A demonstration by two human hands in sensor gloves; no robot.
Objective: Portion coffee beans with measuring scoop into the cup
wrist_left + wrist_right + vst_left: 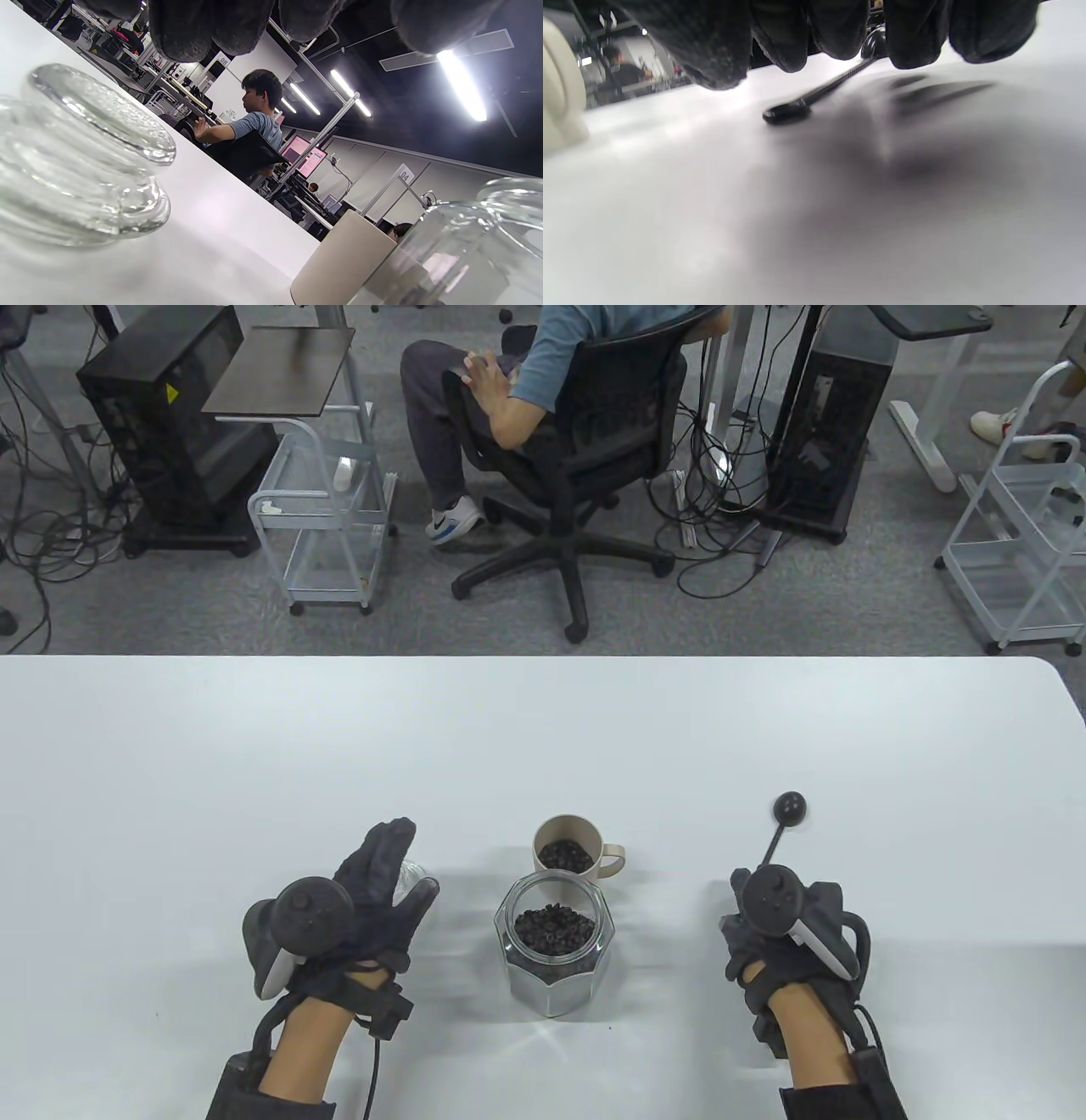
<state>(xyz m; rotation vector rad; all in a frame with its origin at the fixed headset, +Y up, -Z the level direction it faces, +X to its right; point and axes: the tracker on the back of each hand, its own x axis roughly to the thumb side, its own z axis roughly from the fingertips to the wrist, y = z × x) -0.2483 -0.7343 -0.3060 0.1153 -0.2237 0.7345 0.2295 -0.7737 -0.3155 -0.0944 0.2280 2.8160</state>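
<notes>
An open glass jar (556,950) of coffee beans stands near the table's front, with the beige cup (567,853) just behind it, beans inside. The black measuring scoop (782,823) lies flat on the table to the right. My right hand (764,916) hovers over the near end of its handle (814,99); its fingers (721,46) hang loosely curled above the handle and hold nothing. My left hand (399,869) is spread flat over the glass lid (413,875), which lies on the table (85,161). Its fingers (212,29) stay above the lid.
The white table (254,746) has its far edge in the middle of the table view and a rounded corner at the right. Beyond it a person sits in a black office chair (585,466), with carts (327,526) and computer towers (827,415) around.
</notes>
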